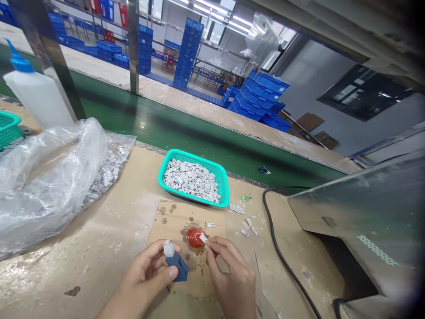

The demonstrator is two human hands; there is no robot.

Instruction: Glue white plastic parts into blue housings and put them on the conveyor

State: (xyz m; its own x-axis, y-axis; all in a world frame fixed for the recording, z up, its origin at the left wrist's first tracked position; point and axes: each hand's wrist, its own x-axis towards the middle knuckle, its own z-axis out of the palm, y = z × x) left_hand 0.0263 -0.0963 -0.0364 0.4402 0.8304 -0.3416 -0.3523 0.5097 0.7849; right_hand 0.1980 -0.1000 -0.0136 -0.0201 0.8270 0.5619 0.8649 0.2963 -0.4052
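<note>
My left hand (151, 270) is closed around a dark blue plastic block (179, 268), held tilted with a light grey piece (169, 248) at its upper end. Between thumb and fingertips, my right hand (230, 270) pinches a small light grey plastic piece (202, 239). That piece reaches over the edge of a shiny red-brown patch (193, 237) on a cardboard sheet (212, 288); whether it touches the patch I cannot tell. A single grey piece (211, 225) lies just beyond the patch. Behind it stands a turquoise basket (226, 188) full of similar grey pieces.
At left are a clear plastic bag (63, 173) of grey parts and a white bottle (40, 95) with a blue nozzle. Loose pieces (245, 233) lie right of the cardboard. A black cable (277, 248) runs beside a metal housing (365, 221). A green belt (149, 119) crosses behind.
</note>
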